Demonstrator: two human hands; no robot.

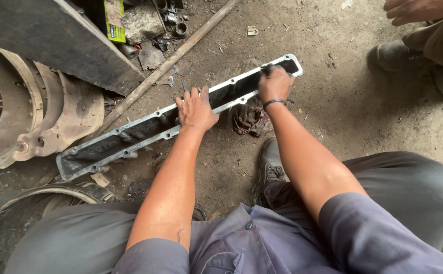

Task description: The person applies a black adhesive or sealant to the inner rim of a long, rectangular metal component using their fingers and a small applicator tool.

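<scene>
Long metal cover (130,136) on dirt floor (343,106), long axis running lower-left to upper-right ahead of squatting legs. Left hand (196,109) pressed flat, fingers spread, mid-length. Right hand (275,83) fisted on small dark object, unidentifiable, nearer far end.

A long metal cover (130,139) lies diagonally across the dirt floor (333,101), lower left to upper right; a rag (249,119) sits just below it, brake drums (39,116) at left, a rod (181,53) above.
</scene>
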